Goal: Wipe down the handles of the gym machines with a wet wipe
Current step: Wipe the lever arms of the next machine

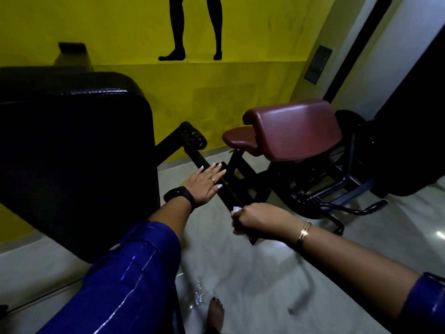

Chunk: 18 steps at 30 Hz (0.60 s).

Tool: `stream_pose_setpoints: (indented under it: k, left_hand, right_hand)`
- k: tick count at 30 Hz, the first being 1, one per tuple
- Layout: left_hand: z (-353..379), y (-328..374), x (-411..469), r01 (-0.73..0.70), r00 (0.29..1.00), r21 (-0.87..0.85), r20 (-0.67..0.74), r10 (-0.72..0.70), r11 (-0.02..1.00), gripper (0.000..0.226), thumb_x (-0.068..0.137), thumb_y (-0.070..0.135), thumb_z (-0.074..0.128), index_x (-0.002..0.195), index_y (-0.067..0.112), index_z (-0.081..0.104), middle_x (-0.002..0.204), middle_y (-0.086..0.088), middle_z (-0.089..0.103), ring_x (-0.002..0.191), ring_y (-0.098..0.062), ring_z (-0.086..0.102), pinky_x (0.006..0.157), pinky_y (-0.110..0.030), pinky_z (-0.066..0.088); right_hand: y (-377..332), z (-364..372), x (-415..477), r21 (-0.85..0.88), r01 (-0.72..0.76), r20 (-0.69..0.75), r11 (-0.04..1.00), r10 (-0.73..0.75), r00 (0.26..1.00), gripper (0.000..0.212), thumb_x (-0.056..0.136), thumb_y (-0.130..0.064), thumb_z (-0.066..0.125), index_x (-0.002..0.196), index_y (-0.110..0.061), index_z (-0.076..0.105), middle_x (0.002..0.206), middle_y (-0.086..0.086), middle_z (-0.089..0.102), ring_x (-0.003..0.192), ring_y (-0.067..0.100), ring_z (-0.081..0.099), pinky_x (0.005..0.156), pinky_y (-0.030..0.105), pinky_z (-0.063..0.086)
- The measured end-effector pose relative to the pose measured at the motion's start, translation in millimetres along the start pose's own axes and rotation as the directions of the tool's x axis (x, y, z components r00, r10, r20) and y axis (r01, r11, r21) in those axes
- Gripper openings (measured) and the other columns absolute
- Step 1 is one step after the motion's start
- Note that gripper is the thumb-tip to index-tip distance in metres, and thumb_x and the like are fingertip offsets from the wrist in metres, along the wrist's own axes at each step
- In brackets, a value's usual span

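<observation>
A black bar handle [228, 192] runs from a pivot by the black pad down toward me. My right hand [258, 219] is curled round its near end, holding a white wet wipe [236, 209] against the bar; only a corner of the wipe shows past my knuckles. Farther up the same bar, my left hand [204, 184] lies flat with straight fingers, resting on the metal. It wears rings and a black watch.
A large black padded panel [72, 153] fills the left. A maroon padded bench [296, 131] on a black frame stands at the right, with a curved handle [370, 208] low by the floor. Behind is a yellow wall. My bare foot [215, 314] stands on the glossy floor.
</observation>
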<state>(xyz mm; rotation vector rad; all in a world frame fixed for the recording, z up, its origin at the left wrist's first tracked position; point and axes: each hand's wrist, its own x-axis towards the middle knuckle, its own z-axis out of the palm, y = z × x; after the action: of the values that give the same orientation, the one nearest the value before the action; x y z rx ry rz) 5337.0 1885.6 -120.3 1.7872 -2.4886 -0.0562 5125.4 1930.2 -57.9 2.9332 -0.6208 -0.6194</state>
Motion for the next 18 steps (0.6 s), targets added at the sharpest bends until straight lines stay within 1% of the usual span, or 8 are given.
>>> stream_pose_setpoints:
  k: [2,3,5,7,9,11,14,18]
  left_hand:
    - [0.4,3.7,-0.7,-0.017,1.0,0.011,0.001,0.017,1.0,0.054,0.107,0.037,0.017,0.156,0.021,0.001,0.163,-0.003,-0.005,0.151,-0.016,-0.003,0.119,-0.033,-0.002]
    - [0.5,5.0,-1.2,-0.028,1.0,0.016,-0.001,0.028,0.999,0.054,0.106,0.039,0.014,0.156,0.021,0.0,0.163,-0.003,-0.005,0.151,-0.016,-0.004,0.12,-0.034,-0.002]
    - [-0.6,7.2,-2.0,-0.054,0.999,0.035,0.007,0.054,0.998,0.056,0.104,0.04,0.01,0.156,0.021,0.0,0.163,-0.003,-0.005,0.151,-0.017,-0.004,0.12,-0.034,-0.001]
    - [-2.4,9.7,-2.6,-0.085,0.996,0.046,0.017,0.084,0.995,0.06,0.1,0.042,0.005,0.155,0.02,-0.001,0.163,-0.003,-0.004,0.151,-0.017,-0.003,0.12,-0.034,-0.002]
    - [-4.4,11.1,-2.8,-0.102,0.995,0.052,0.016,0.102,0.993,0.06,0.101,0.043,0.007,0.155,0.019,-0.001,0.164,-0.003,-0.001,0.151,-0.017,-0.002,0.119,-0.033,-0.002]
    - [-5.8,11.9,-3.5,-0.098,0.995,0.059,0.027,0.097,0.993,0.057,0.106,0.04,0.017,0.156,0.017,0.001,0.164,-0.004,0.001,0.151,-0.017,-0.001,0.119,-0.033,-0.002]
    - [-6.1,12.1,-4.5,-0.09,0.995,0.042,0.051,0.088,0.995,0.057,0.106,0.038,0.022,0.156,0.015,0.007,0.164,-0.005,0.005,0.151,-0.017,0.0,0.121,-0.033,-0.001]
    - [-8.0,11.6,-5.6,-0.088,0.995,0.022,0.041,0.087,0.996,0.056,0.107,0.036,0.022,0.156,0.014,0.006,0.164,-0.005,0.005,0.151,-0.017,-0.001,0.12,-0.033,-0.001]
  right_hand:
    - [12.7,-13.0,-7.1,0.266,-0.039,-0.02,0.963,0.045,0.999,0.01,0.082,-0.024,0.069,0.091,-0.021,0.072,0.094,0.0,0.071,0.082,0.019,0.068,0.07,0.032,0.054]
    - [19.1,-19.9,-10.3,0.374,-0.043,-0.055,0.926,0.068,0.996,0.013,0.083,-0.022,0.07,0.095,-0.02,0.075,0.094,-0.001,0.073,0.085,0.012,0.069,0.076,0.028,0.054]
    - [30.7,-28.1,-10.1,0.515,-0.064,-0.205,0.855,0.195,0.959,0.023,0.083,-0.006,0.068,0.103,-0.015,0.076,0.102,-0.002,0.073,0.091,-0.001,0.064,0.082,0.01,0.047]
    - [38.5,-26.8,-3.4,0.674,-0.139,-0.297,0.725,0.439,0.848,0.04,0.084,0.009,0.058,0.117,-0.01,0.07,0.116,0.002,0.068,0.107,0.003,0.059,0.083,-0.004,0.034]
    - [42.6,-20.6,9.7,0.802,-0.206,-0.241,0.561,0.618,0.748,0.048,0.085,0.012,0.049,0.128,-0.006,0.061,0.128,0.009,0.062,0.12,0.015,0.056,0.087,-0.001,0.031]
    - [41.6,-15.3,25.0,0.823,-0.259,-0.163,0.506,0.647,0.745,0.05,0.086,0.009,0.05,0.133,-0.005,0.056,0.132,0.013,0.059,0.124,0.021,0.054,0.087,0.004,0.03]
    - [31.1,-6.3,43.7,0.762,-0.321,-0.076,0.562,0.571,0.818,0.058,0.085,0.007,0.052,0.141,-0.009,0.047,0.139,0.014,0.052,0.129,0.025,0.048,0.087,0.013,0.032]
    - [25.8,2.3,39.2,0.823,-0.278,-0.088,0.495,0.596,0.798,0.054,0.085,0.011,0.048,0.135,-0.009,0.055,0.135,0.011,0.057,0.126,0.013,0.049,0.081,0.003,0.031]
